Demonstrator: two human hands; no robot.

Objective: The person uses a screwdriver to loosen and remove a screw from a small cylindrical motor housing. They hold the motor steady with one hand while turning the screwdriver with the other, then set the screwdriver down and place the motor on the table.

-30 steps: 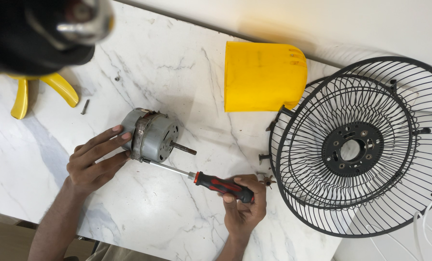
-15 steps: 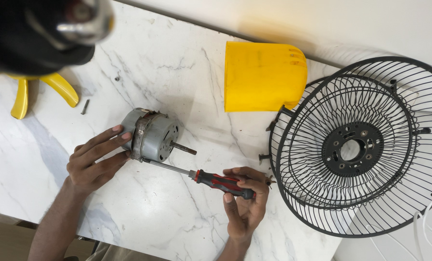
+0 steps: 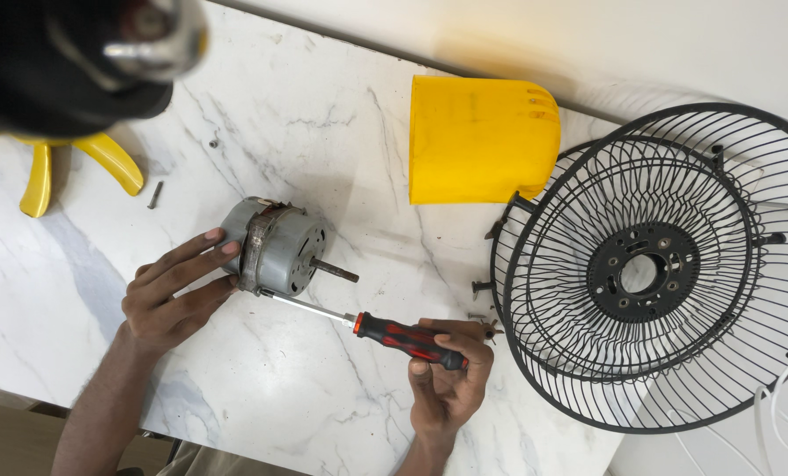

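Two hands share the work: the left hand (image 3: 169, 300) braces the motor (image 3: 275, 247) on the worktop (image 3: 235, 397), the right hand (image 3: 447, 375) grips the screwdriver (image 3: 385, 330), best kept square to the casing edge screw.

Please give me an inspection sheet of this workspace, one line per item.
Surface: white marble table.
Job's things: grey motor lying on its side, shaft to the right; red-black screwdriver, tip at the motor's lower edge.
Clutter: yellow cover, black fan guard, yellow blade, loose screw.
Hands: left hand steadies the motor; right hand grips the screwdriver.
Cables: white cord, right edge.
Surroundings: blurred dark object top left.
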